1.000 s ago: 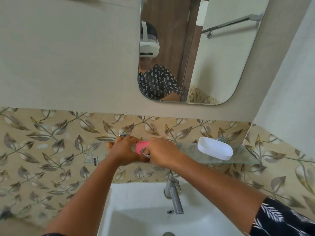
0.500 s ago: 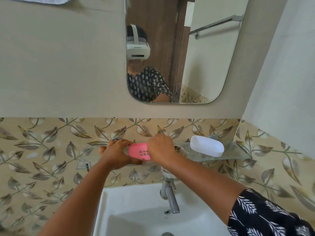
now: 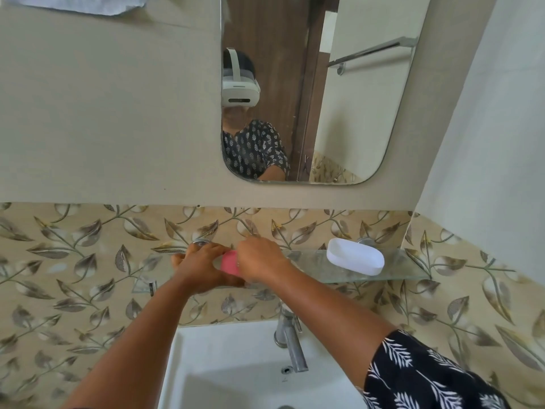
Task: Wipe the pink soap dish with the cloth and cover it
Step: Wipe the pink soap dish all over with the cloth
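Two bare hands meet at the left part of a glass shelf (image 3: 407, 265) fixed to a wall tiled with a leaf pattern. Between them is the pink soap dish (image 3: 230, 262), of which only a narrow strip shows, held just over the shelf's front edge. The left hand (image 3: 200, 267) curls round the dish's left end, fingers bent toward the wall. The right hand (image 3: 259, 261) closes over the dish's right end from above, knuckles up, its fingers hidden behind the dish. Both hands grip the dish; whether it rests on the glass cannot be told. No cloth can be made out in either hand.

Farther right on the same shelf, well apart from the hands, a white oval lid (image 3: 355, 256) lies by itself. Below the shelf stands a metal tap (image 3: 290, 340) over a white sink (image 3: 224, 364). Above the tiles hangs a mirror (image 3: 362, 107) with rounded corners, reflecting a person in a white headset and a dark patterned top. A pale towel (image 3: 79, 4) shows at the top left edge.
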`<control>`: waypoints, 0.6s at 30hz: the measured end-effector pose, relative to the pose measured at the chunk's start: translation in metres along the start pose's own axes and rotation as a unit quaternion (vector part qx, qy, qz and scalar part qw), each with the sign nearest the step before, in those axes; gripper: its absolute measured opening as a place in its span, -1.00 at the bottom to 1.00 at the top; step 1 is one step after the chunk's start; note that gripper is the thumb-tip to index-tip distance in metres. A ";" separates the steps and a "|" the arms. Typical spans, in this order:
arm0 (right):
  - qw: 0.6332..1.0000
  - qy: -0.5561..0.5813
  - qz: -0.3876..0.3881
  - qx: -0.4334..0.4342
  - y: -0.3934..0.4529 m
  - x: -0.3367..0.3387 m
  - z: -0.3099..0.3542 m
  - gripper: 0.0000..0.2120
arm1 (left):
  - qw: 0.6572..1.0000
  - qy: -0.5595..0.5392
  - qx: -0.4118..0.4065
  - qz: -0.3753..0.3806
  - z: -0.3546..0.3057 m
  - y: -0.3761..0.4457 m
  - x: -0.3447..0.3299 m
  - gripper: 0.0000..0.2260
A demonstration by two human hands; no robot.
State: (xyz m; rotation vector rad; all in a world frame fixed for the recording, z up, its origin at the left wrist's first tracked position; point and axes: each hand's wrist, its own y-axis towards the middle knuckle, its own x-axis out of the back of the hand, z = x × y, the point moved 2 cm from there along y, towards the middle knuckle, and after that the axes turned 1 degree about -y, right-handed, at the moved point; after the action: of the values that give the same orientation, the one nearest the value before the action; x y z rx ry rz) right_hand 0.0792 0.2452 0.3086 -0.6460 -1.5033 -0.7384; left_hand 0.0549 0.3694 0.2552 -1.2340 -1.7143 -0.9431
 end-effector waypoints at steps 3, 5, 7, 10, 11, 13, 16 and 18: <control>0.999 0.034 0.029 0.028 -0.001 0.003 0.004 -0.80 | 1.000 0.006 -0.001 -0.006 0.000 0.000 0.000 0.07; 0.996 0.053 0.049 0.048 -0.002 0.007 0.003 -0.66 | 1.000 0.003 0.001 -0.012 0.001 0.000 0.000 -0.03; 0.994 0.045 0.063 0.072 -0.004 0.012 0.002 -0.63 | 1.000 -0.002 -0.002 -0.016 0.002 0.000 -0.002 -0.09; 0.993 0.021 0.068 0.099 -0.004 0.011 0.002 -0.65 | 1.000 0.000 -0.004 -0.021 0.002 0.002 -0.004 -0.20; 0.994 0.003 0.052 0.100 -0.003 0.009 0.003 -0.70 | 1.000 0.002 -0.007 -0.023 0.002 0.002 -0.004 -0.23; 0.995 -0.035 0.003 0.093 -0.003 0.004 0.006 -0.84 | 1.000 0.007 -0.011 -0.026 0.001 0.002 -0.003 -0.27; 0.997 -0.045 -0.032 0.049 0.004 -0.001 0.006 -0.88 | 1.000 0.006 -0.009 -0.021 0.002 0.001 -0.003 -0.21; 0.999 -0.034 -0.016 0.018 0.008 0.002 0.003 -0.85 | 1.000 0.002 -0.008 -0.014 0.003 0.000 -0.003 -0.09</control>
State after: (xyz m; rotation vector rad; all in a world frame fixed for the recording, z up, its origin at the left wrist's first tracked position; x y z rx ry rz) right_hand 0.0831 0.2527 0.3112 -0.6258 -1.5893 -0.7178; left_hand 0.0547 0.3709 0.2514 -1.2210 -1.7287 -0.9767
